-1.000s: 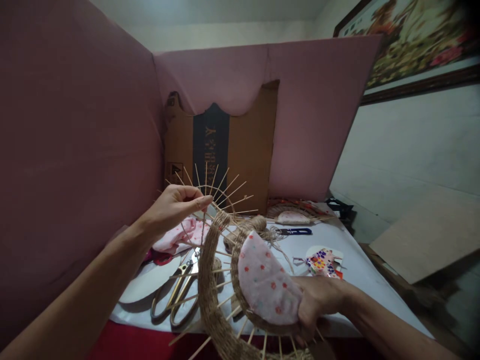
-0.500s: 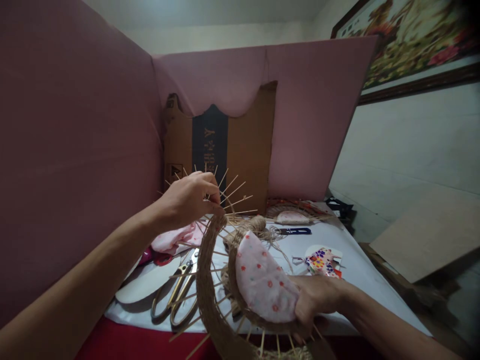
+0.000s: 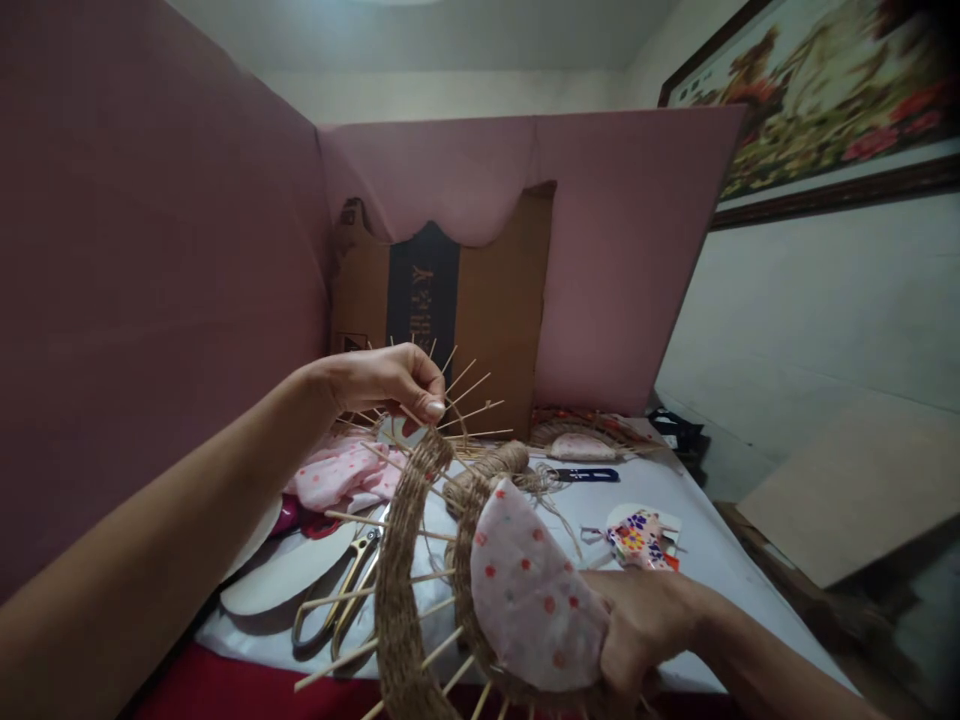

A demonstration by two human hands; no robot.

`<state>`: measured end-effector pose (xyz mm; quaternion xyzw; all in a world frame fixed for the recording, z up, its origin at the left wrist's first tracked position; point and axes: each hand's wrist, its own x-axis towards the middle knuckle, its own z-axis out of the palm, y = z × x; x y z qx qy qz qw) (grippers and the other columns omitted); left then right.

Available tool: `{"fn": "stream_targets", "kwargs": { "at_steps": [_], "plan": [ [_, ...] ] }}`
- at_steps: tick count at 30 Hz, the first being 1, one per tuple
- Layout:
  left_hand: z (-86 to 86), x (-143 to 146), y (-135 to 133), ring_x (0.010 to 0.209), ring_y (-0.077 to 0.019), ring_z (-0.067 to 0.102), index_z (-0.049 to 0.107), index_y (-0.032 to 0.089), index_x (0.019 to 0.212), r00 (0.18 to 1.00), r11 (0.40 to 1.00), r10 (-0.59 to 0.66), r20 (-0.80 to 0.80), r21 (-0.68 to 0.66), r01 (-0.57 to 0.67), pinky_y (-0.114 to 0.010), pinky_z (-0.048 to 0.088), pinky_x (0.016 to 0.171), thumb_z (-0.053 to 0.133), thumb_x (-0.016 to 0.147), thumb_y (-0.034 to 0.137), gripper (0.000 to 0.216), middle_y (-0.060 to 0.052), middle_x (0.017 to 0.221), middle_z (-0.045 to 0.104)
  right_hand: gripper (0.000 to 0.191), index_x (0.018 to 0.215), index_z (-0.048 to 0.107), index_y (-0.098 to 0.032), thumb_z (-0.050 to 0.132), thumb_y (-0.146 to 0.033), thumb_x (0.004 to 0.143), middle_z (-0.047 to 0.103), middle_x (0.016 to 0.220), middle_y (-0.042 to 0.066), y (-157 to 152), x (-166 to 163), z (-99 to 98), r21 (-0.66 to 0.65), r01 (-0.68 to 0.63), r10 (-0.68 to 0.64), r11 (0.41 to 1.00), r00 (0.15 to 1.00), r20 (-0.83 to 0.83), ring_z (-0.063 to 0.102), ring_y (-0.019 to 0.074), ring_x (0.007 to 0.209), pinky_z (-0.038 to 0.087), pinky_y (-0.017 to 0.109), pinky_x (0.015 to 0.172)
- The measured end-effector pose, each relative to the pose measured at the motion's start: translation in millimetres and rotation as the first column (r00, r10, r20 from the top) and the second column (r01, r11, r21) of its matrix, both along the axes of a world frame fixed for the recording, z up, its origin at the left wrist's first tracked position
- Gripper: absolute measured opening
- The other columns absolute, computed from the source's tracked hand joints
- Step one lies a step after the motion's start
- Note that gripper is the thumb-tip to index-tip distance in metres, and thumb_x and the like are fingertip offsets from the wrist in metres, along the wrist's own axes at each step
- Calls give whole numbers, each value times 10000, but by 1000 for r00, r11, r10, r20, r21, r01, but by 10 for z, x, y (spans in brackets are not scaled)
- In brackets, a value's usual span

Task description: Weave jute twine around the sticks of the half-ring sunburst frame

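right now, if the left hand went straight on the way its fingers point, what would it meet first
Likely the thin wooden sticks fanning from the jute ring: the left hand points right, fingertips among them. The cardboard box lies behind, though depth is unclear.

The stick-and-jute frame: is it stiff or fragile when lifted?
Probably light: the right hand holds the frame up by one edge. It likely keeps shape, standing without sagging. The thin sticks look easy to snap.
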<state>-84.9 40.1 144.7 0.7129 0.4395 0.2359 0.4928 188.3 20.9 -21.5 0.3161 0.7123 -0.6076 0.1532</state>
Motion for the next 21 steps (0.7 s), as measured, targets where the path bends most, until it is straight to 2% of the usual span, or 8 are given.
{"fn": "stream_targets", "kwargs": {
  "at_steps": [4,6,11,14,18,21],
  "plan": [
    [-233,-13,-23,323,-42,304,608,138,482,981,998,68,180,-28,-63,-180,184,319,747,561,224,181,3,406,461,344,629,525,-143,713,-265,369,535,556,-47,-24,26,2,10,47,-45,999,994,-98,453,70,426,342,147,298],
    [-364,-25,-57,335,-29,274,583,146,495,958,994,111,264,-41,-103,-172,177,337,732,564,184,169,40,402,402,337,648,535,-137,701,-263,383,543,593,-40,-21,39,-17,16,68,-65,998,986,-153,457,70,468,337,140,325],
    [-615,-14,-189,412,-56,405,588,152,599,864,974,215,456,-41,-221,-180,303,408,744,611,286,206,32,482,478,399,735,561,-127,702,-247,382,559,630,-31,18,31,-63,-1,85,-84,996,983,-164,473,78,509,347,144,363],
    [-729,8,-251,404,-37,373,590,149,627,806,956,262,531,-28,-293,-161,262,393,746,648,340,247,28,509,512,371,680,537,-137,704,-234,363,556,607,-49,35,8,-84,-11,116,-117,993,985,-128,456,60,463,344,137,335],
    [-829,14,-291,368,-8,229,609,143,606,751,935,295,590,-16,-355,-140,161,362,738,673,347,250,73,434,387,390,686,513,-159,704,-206,349,543,547,-88,31,-11,-116,-24,172,-174,985,981,-87,440,45,402,342,130,324],
    [-842,6,-316,371,-9,217,674,152,663,711,922,316,628,-25,-387,-134,153,360,742,658,306,168,84,418,349,368,647,505,-156,710,-222,349,528,502,-94,27,-9,-154,-2,213,-212,977,972,-104,435,44,370,326,129,298]
  ]
}}
